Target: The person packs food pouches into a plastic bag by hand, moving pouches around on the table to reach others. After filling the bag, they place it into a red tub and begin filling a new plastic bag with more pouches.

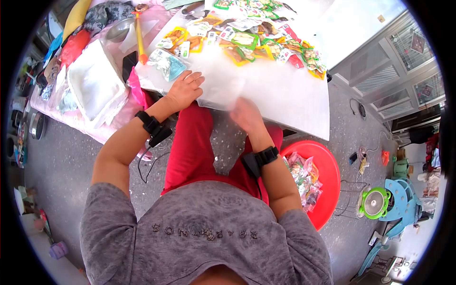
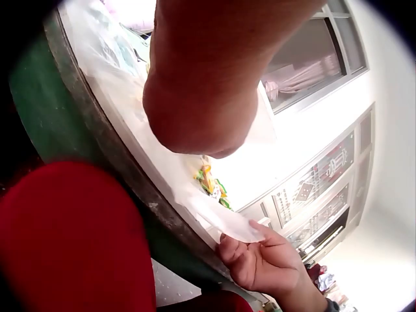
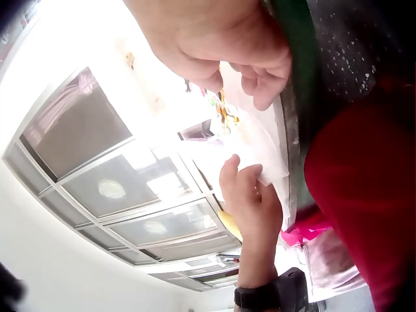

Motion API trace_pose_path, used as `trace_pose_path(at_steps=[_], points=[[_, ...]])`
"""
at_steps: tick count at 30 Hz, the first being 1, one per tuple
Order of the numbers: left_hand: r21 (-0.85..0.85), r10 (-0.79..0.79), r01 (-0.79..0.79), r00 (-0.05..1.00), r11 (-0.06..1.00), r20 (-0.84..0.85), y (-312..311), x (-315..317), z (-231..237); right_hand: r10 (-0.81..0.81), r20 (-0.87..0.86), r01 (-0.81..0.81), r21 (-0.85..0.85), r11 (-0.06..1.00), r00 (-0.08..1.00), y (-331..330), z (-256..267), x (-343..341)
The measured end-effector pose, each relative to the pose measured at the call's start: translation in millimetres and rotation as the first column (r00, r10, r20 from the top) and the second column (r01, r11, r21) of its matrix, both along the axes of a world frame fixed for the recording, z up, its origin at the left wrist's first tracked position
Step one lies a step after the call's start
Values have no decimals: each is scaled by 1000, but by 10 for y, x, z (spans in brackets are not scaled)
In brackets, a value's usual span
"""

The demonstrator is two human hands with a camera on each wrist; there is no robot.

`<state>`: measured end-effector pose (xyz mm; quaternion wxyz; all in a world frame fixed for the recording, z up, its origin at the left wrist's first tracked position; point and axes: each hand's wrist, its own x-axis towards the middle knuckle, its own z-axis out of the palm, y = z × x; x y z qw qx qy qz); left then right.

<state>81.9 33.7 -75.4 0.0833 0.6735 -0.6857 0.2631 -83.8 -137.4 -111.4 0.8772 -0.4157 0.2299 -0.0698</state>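
Note:
A clear plastic bag (image 1: 221, 90) lies flat at the table's front edge, between the two hands. At its left side the left hand (image 1: 186, 90) pinches the edge, forefinger extended; the right wrist view shows that hand (image 3: 250, 205) at a corner of the film (image 3: 270, 159). The right hand (image 1: 247, 115), blurred in the head view, is at the bag's right front corner. In the left wrist view the right hand (image 2: 263, 260) pinches the whitish film (image 2: 227, 221) between thumb and fingers.
Many colourful food packets (image 1: 244, 40) cover the back of the white table (image 1: 294, 102). A bag with blue contents (image 1: 168, 64) lies beyond the left hand. Right of the legs stands a red basin (image 1: 330, 183) of packets. A white-lined box (image 1: 97, 78) stands left.

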Motion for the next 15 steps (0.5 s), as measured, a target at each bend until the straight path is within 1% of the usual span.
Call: trace_pose_path(at_steps=[2,3,4,5,6,7,8,9,11,12,15], points=[[111,121,-122,993,986,13,-3,14,-28,21,-35,-20,21,1000,999,12,82,23],[140,166,-159,985,977,-38,-19,-2,-6,30,-56,-28,35,999,998,8,89,23],[171,211,-194,973,966,-88,-38,-11,23,68,-41,-74,-144,987,997,-15,69,21],[205,258,-228,957,952,-134,-53,-30,53,110,-33,-115,-317,941,993,-47,38,19],[203,287,-233,911,951,-298,-112,-109,133,120,-32,-124,-361,924,992,-51,9,38],[170,269,-214,849,962,-455,-197,-145,90,129,-33,-131,-405,905,991,-55,-20,57],[133,241,-202,763,970,-600,-296,-167,-8,106,-38,-113,-329,938,994,-46,-46,82],[92,200,-196,656,976,-728,-388,-202,-93,83,-47,-92,-251,964,995,-30,-66,91],[150,226,-208,410,966,-884,-577,-302,-190,17,-83,-43,-329,943,996,4,-84,103],[181,234,-206,270,962,-934,-646,-356,-209,-18,-101,-21,-367,930,995,40,-67,97],[269,350,-295,272,917,-896,-782,-439,-225,-138,-111,73,-453,888,984,151,0,86]])
